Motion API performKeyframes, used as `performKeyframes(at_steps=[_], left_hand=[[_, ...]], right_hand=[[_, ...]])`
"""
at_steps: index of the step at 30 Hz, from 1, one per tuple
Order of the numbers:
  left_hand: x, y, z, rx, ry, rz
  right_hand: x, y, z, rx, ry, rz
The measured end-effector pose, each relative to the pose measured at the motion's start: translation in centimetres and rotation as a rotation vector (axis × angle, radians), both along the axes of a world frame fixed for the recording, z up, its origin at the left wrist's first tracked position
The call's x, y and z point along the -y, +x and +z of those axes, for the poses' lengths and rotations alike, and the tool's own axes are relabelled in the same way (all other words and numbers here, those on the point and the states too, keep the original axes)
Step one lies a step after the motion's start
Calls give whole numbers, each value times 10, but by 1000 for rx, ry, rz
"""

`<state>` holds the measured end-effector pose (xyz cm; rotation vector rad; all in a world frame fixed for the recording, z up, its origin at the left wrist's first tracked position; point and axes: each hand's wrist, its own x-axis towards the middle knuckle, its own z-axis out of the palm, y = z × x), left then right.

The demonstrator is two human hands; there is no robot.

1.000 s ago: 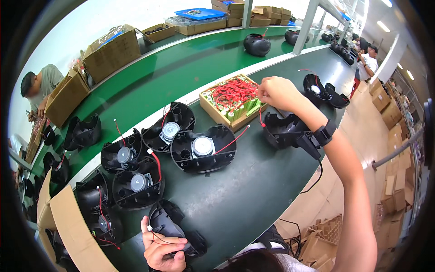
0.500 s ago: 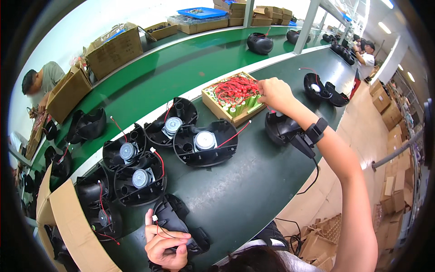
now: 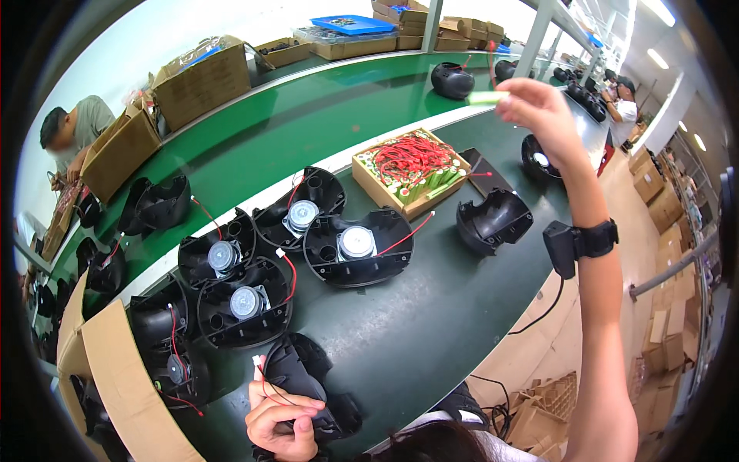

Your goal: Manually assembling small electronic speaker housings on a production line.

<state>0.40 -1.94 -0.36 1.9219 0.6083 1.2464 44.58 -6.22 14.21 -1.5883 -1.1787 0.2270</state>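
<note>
My right hand (image 3: 539, 112) is raised above the far side of the bench and pinches a green battery cell (image 3: 485, 98); a red wire rises from it. Below and to its left, an open cardboard box (image 3: 375, 187) holds rows of similar cells with red leads (image 3: 412, 156) tangled on top. At the near edge my left hand (image 3: 281, 420) grips a black plastic shell (image 3: 296, 373). A thin cable with a white plug (image 3: 259, 360) runs across its fingers.
Several black housings with round speakers (image 3: 356, 242) stand left of centre. An empty-looking shell (image 3: 493, 222) lies right of the box. A cardboard flap (image 3: 135, 385) rises at lower left. Beyond runs a green belt (image 3: 323, 123). Two other people (image 3: 92, 127) are further off.
My right hand has lifted away from the box, up and to the right, with a battery cell in its fingers. My left hand stays almost where it was, holding the shell.
</note>
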Motion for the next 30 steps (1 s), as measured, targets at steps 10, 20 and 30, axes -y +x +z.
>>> performKeyframes(at_steps=[10,20,30], left_hand=[[0,0,1,156,-289,-52],[7,2,-1,248,-429,-122],[4,-3,1,188,-373,-212]], right_hand=[[10,-140,-62,-49,130,287],[28,-233,-126,2,-43,476],[24,-237,-135,40,-3,482]])
